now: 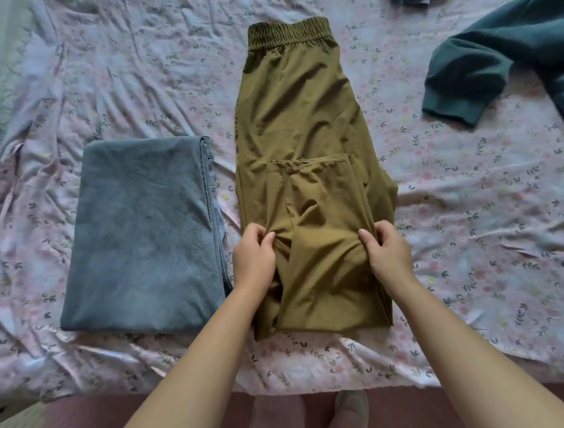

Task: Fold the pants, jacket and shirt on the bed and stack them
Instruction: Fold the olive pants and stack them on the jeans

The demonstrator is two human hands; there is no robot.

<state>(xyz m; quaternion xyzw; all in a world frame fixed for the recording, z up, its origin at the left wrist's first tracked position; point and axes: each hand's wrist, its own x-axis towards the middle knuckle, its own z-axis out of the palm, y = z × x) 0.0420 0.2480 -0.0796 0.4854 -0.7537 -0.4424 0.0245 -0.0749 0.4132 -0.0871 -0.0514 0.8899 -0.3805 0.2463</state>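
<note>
Olive-green pants (299, 110) lie lengthwise in the middle of the bed, elastic waistband at the far end. Their leg ends are folded up over the lower half. My left hand (253, 256) pinches the folded layer at its left edge. At the right edge my right hand (389, 250) grips the same layer. To the left lies a folded blue-grey denim garment (143, 232), a flat rectangle. A dark teal sweatshirt (488, 61) sprawls unfolded at the far right, one cuffed sleeve pointing toward me.
The bed carries a wrinkled pink floral sheet (457, 214). Its near edge (305, 388) runs just in front of me, with the floor and my feet below. A bit of dark fabric (410, 2) shows at the top edge.
</note>
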